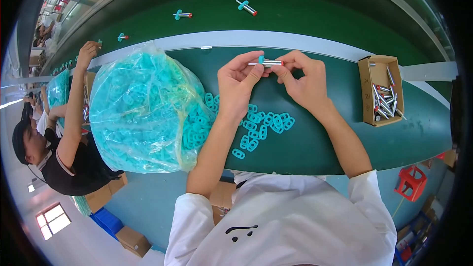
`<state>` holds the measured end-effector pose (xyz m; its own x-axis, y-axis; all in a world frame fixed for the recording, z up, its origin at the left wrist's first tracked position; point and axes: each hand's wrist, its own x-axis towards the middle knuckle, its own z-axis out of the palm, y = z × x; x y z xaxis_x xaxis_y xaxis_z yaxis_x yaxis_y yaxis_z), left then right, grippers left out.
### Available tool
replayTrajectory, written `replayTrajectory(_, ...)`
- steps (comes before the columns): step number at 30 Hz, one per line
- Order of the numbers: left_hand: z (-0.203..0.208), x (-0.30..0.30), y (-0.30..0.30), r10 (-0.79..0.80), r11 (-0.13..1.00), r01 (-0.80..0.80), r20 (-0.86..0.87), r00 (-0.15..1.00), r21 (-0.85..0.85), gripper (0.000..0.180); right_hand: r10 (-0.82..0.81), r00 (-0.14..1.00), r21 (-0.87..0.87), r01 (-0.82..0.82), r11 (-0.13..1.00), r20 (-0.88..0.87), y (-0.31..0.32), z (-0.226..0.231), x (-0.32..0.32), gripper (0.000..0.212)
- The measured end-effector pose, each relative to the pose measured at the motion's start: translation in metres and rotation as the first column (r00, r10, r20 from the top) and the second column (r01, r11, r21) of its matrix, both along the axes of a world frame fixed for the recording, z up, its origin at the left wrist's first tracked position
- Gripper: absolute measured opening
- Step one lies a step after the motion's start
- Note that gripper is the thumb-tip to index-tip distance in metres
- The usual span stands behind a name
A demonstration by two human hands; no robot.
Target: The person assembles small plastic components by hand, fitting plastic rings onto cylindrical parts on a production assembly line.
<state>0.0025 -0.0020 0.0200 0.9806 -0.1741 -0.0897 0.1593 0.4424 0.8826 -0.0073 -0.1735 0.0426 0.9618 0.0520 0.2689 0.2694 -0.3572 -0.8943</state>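
Note:
Above the green worktable [315, 143], a small silver metal cylinder [272, 63] with a thin rod on one side and a red end on the other lies level between my hands. A teal plastic piece [261, 60] sits around it. My left hand [238, 81] pinches the cylinder near the teal piece, fingers partly hidden behind it. At the red end, my right hand [306, 81] grips it between thumb and fingers. Several loose teal oval pieces [253, 125] with holes lie scattered beside and below my left forearm.
A big clear bag [143, 113] of teal pieces stands left of my left arm. An open cardboard box [367, 93] of metal cylinders sits at right. Beyond a pale strip, a green belt [305, 24] carries spaced cylinders with teal pieces [247, 8]. A co-worker [69, 152] reaches toward it.

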Motion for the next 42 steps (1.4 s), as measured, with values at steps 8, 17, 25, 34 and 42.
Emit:
replayTrajectory(8, -0.005, 0.001, -0.005, 0.009, 0.999, -0.004, -0.103, 0.995, 0.048, 0.025, 0.084, 0.978, 0.111, -0.064, 0.992, -0.189, -0.006, -0.009, 0.006, 0.018)
replayTrajectory(17, -0.007, 0.002, -0.003, -0.029, 0.999, 0.032, -0.07, 0.997, 0.033, 0.026, 0.01, 0.992, 0.081, 0.0, 0.997, -0.128, -0.003, -0.005, 0.005, 0.021)
replayTrajectory(25, -0.005, 0.002, -0.003, -0.028, 0.998, 0.03, -0.047, 0.999, 0.057, 0.025, 0.035, 0.994, 0.04, -0.031, 0.999, -0.102, -0.005, -0.002, 0.005, 0.017)
replayTrajectory(34, -0.004, 0.001, -0.004, -0.025, 0.999, 0.026, -0.047, 0.999, 0.039, 0.024, 0.121, 0.975, 0.156, -0.092, 0.983, -0.188, -0.01, -0.008, 0.008, 0.011)
replayTrajectory(42, 0.002, -0.001, -0.006, 0.017, 0.99, -0.02, 0.025, 1.0, 0.139, 0.026, 0.165, 0.946, 0.257, -0.092, 0.962, -0.279, -0.012, -0.012, 0.01, 0.009)
